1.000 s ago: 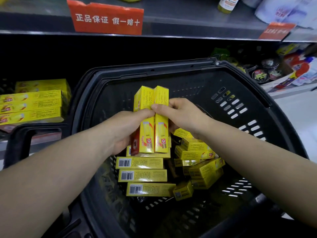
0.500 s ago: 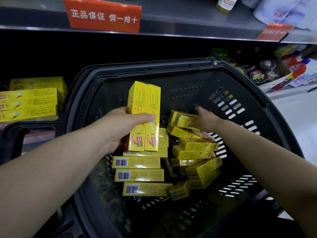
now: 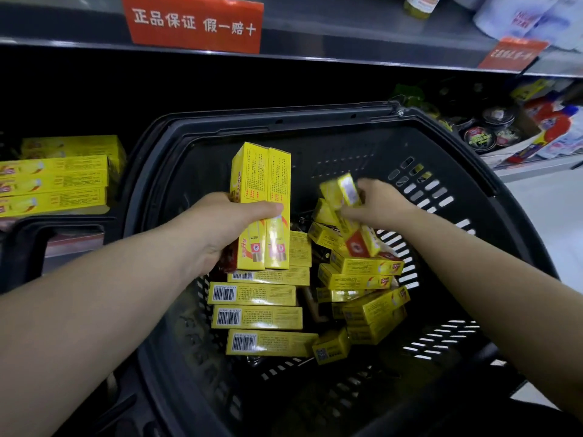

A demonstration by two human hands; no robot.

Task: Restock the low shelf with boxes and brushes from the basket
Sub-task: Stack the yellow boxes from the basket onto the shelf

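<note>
Hands gathering long yellow cardboard boxes (image 3: pixel 255 293) from a black plastic basket (image 3: pixel 284 121).
The left hand (image 3: pixel 220 231) is gripping two upright as a bundle; the right hand (image 3: pixel 381 206) is pinching another off the pile, probably to add it.

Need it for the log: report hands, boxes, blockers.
Left hand grips upright boxes. Right hand holds another box over the basket. Shelf stack looks unobstructed.

- "正品保证 假一赔十" is printed in white on the red sign (image 3: pixel 194 23) fixed to the upper shelf (image 3: pixel 347 33).
- A second red tag (image 3: pixel 512 53) is too blurred to be read.
- Barcodes are carried by the yellow boxes (image 3: pixel 252 293); their digits cannot be made out.
</note>
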